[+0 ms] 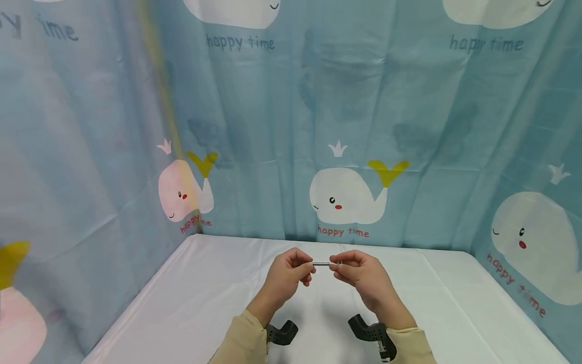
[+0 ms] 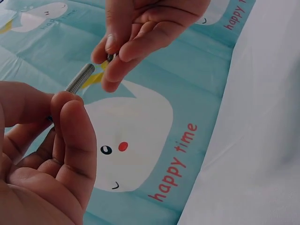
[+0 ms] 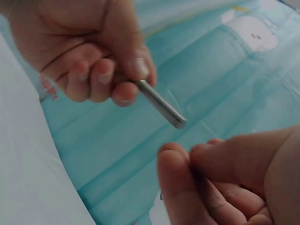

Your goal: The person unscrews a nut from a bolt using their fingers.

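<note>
Thumb and fingertips of my left hand (image 1: 283, 279) pinch a silver threaded bolt (image 2: 82, 78). Its bare end points toward my right hand (image 1: 365, 277), while the other end is hidden in the left fingers. Between the right thumb and fingers sits a small dark metal piece (image 2: 110, 57), mostly covered, so I cannot tell its kind. In the left wrist view a short gap shows between the bolt's tip and the right fingertips. Both hands are raised in front of me, facing each other.
A white-covered table (image 1: 191, 313) lies below the hands. Blue curtains (image 1: 291, 111) printed with whales stand behind it and along both sides. Black wrist mounts (image 1: 282, 333) jut inward from both tan sleeves (image 1: 243, 341).
</note>
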`<act>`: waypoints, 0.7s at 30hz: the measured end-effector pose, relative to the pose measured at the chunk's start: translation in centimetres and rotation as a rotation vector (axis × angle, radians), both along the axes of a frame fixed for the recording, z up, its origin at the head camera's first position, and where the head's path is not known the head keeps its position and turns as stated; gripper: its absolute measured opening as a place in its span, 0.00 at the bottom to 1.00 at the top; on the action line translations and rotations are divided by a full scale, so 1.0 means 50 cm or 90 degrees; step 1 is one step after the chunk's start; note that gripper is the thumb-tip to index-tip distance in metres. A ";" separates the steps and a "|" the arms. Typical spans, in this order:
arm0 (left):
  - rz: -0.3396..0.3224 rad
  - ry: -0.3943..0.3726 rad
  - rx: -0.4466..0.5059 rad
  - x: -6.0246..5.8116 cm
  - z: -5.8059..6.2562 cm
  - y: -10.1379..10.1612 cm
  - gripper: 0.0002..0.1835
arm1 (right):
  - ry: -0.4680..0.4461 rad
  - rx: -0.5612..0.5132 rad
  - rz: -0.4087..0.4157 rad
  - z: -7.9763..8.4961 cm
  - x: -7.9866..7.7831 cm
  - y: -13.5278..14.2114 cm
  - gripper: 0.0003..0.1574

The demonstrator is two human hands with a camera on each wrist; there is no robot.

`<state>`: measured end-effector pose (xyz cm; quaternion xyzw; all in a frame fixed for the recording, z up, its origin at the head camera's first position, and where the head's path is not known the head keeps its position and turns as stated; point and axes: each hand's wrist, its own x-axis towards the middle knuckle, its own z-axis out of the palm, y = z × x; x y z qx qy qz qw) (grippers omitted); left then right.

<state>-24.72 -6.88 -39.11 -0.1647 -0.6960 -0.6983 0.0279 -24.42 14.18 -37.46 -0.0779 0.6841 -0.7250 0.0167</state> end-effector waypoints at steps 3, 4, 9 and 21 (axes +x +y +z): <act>0.019 -0.019 0.008 -0.006 -0.004 -0.006 0.07 | -0.018 -0.020 -0.018 0.001 -0.008 0.013 0.14; 0.027 -0.029 0.010 -0.008 -0.006 -0.010 0.08 | -0.020 -0.020 -0.022 0.001 -0.012 0.017 0.15; 0.061 -0.077 -0.008 -0.023 -0.016 -0.030 0.08 | -0.022 0.011 -0.051 -0.002 -0.038 0.055 0.19; 0.099 -0.180 -0.145 -0.061 -0.080 -0.039 0.06 | -0.188 -0.043 -0.082 -0.097 -0.085 0.141 0.23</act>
